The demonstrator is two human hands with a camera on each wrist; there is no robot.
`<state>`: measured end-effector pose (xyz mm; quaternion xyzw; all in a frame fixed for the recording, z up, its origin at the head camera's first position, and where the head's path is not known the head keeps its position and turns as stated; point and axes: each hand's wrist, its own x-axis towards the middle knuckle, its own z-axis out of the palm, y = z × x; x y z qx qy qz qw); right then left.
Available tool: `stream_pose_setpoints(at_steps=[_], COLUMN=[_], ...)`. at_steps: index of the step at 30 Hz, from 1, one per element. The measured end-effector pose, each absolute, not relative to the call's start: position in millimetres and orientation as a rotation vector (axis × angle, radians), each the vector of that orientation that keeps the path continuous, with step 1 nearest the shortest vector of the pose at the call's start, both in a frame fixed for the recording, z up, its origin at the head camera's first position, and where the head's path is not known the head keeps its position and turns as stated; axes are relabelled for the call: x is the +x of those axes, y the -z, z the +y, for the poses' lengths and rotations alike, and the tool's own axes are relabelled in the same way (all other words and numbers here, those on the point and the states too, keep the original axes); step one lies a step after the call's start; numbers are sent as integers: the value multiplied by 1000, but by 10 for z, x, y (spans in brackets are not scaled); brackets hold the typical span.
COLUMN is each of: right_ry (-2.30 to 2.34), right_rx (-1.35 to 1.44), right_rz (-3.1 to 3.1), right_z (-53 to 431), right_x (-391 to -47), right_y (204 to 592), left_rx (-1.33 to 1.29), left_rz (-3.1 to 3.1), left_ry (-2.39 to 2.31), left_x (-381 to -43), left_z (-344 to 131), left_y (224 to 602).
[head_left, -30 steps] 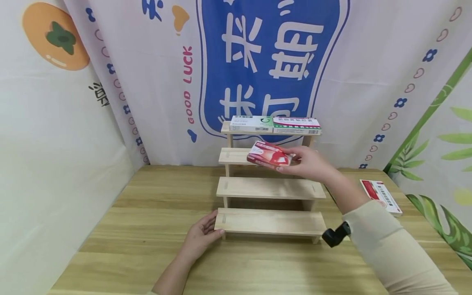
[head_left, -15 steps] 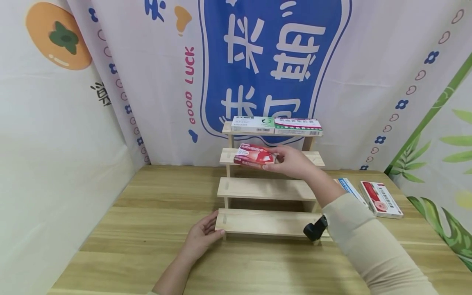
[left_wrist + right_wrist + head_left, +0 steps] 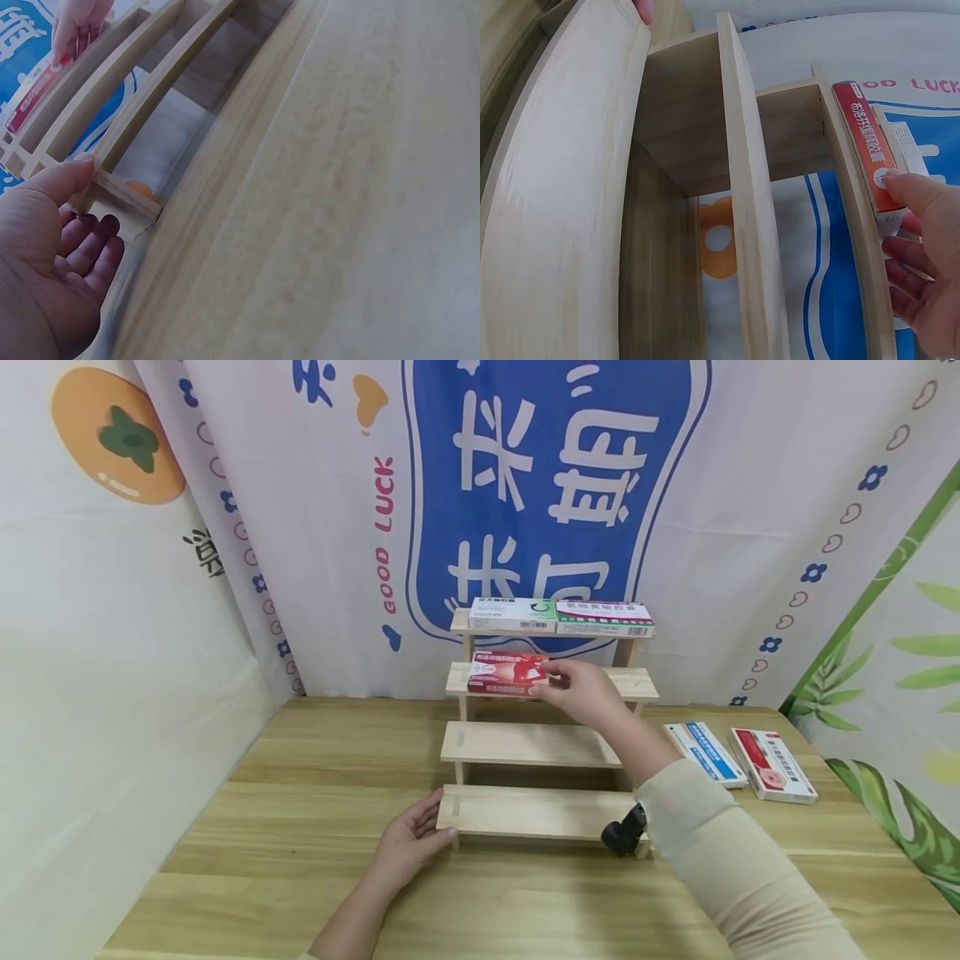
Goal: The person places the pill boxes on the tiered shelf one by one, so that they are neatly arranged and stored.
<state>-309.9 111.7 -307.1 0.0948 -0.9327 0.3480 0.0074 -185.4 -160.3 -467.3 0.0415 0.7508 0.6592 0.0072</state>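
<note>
A stepped wooden display shelf [image 3: 540, 810] stands on the table. My right hand [image 3: 588, 693] pinches the right end of a red medicine box [image 3: 502, 673], which lies at the left part of the second step from the top. In the right wrist view the thumb is on the front face of the red medicine box [image 3: 864, 142], with the fingers behind and below its end. At the left end of the lowest step, my left hand [image 3: 408, 842] grips the shelf. The left wrist view shows that thumb on the step's corner [image 3: 94, 169] and curled fingers beneath.
Two medicine boxes, one white and green [image 3: 513, 613] and one white with magenta and green [image 3: 604, 618], lie side by side on the top step. To the right, a blue and white box [image 3: 707, 755] and a red and white box [image 3: 772, 765] lie on the wooden table [image 3: 300, 793].
My right hand has carried the red medicine box left and down onto the second step, where it now lies straight along the board. The left hand has stayed at the lowest step.
</note>
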Motion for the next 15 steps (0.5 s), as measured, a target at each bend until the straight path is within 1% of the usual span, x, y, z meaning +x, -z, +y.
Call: stream_pose_setpoints(at_steps=[8, 15], right_ry=[-1085, -1083], right_rx=[324, 355], right_rz=[-2891, -2845], right_z=[1127, 1376], right_x=[-3063, -2967], right_y=[3100, 3082], left_rx=[150, 152], left_rz=[2355, 2354], left_ry=[-2048, -2054], left_x=[-1846, -1850], left_z=[-1606, -1611], left_y=[4683, 4681])
